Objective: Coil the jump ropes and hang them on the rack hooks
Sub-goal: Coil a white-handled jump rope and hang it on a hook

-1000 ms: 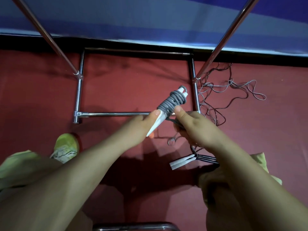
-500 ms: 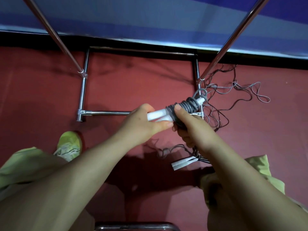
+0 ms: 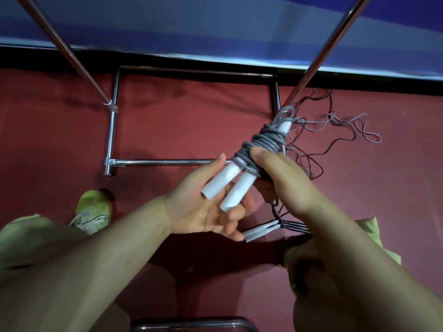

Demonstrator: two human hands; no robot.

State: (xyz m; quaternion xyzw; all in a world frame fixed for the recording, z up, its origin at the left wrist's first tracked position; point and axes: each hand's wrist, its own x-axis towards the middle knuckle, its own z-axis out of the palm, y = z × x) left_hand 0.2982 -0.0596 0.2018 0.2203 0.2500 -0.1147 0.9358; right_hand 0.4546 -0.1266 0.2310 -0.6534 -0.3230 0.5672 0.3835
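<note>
Red carpet below, my right hand (image 3: 285, 180) clamps the grey cord-wrapped white-handled jump rope (image 3: 259, 149), left hand (image 3: 206, 209) open beneath; I'd tuck the twelve-o'clock loop tight.

coiled jump rope (image 3: 261, 144): grey, white handles | loose ropes (image 3: 335, 130): tangled, floor

An indoor exercise or sports room, by the look of it; a dark red floor (image 3: 179, 130) meets a blue padded wall (image 3: 215, 25); a chrome rack (image 3: 111, 137) stands there; loose jump ropes (image 3: 335, 130) lie tangled beside it.
</note>
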